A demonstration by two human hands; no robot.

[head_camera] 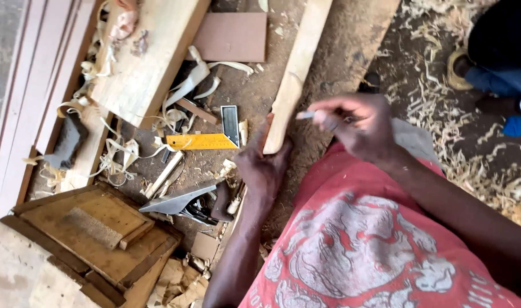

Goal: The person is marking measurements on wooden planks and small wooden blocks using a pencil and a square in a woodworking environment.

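Closest to the head camera is a red printed shirt, filling the lower right, with both forearms reaching up from it over the table. From there the left hand rises to the near end of a long pale wooden strip, its fingers closed around that end from below and behind; the strip runs away up the picture, slightly tilted to the right. Just right of the strip's end, the right hand is pinched shut on a small pale stub, possibly a pencil or chalk, though blur makes it hard to tell; its tip sits beside the strip's edge. Left of the hands lies a yellow try square with a dark metal blade, among curled wood shavings. Nearer, a grey metal plane rests by a flat wooden box. A broad plank lies top left. Another person's blue-clad leg and shoe shows top right.
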